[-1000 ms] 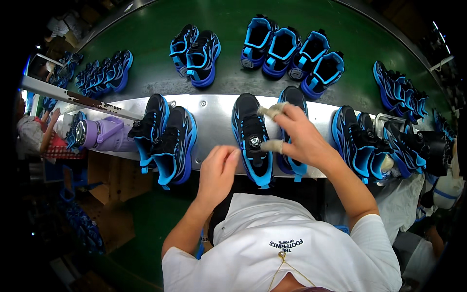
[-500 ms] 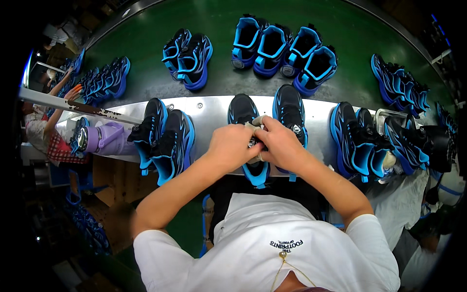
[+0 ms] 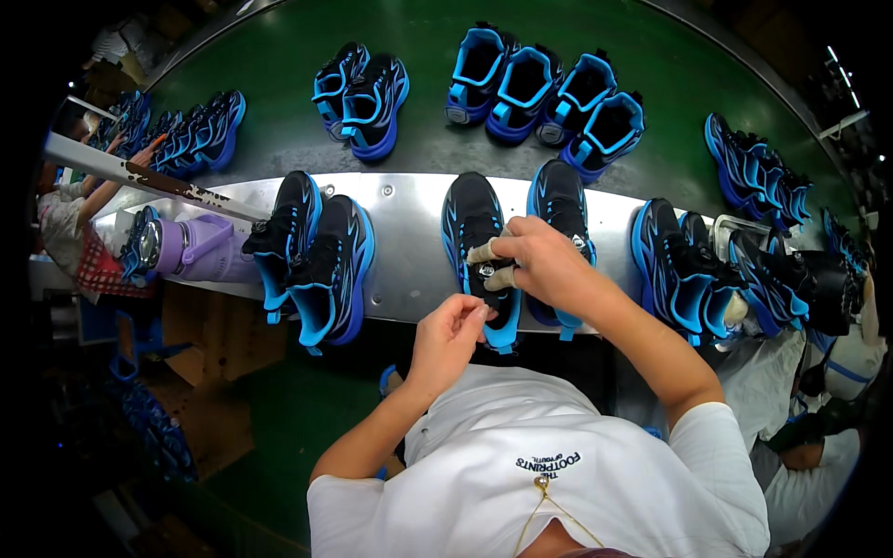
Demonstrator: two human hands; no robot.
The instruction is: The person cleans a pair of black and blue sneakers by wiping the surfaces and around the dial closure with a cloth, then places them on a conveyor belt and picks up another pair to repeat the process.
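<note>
Head cam: right hand (image 3: 544,265) clamped on the black-and-blue shoe (image 3: 479,256), left hand (image 3: 445,337) grip pinching something tiny I can't make out, so lace-fitting looks underway and wants a careful pull next.

A brown cardboard box (image 3: 200,349) stands under the metal shelf (image 3: 409,237), lower left.

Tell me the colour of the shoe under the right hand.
Black with blue trim, the shoe seen from the head view.
</note>
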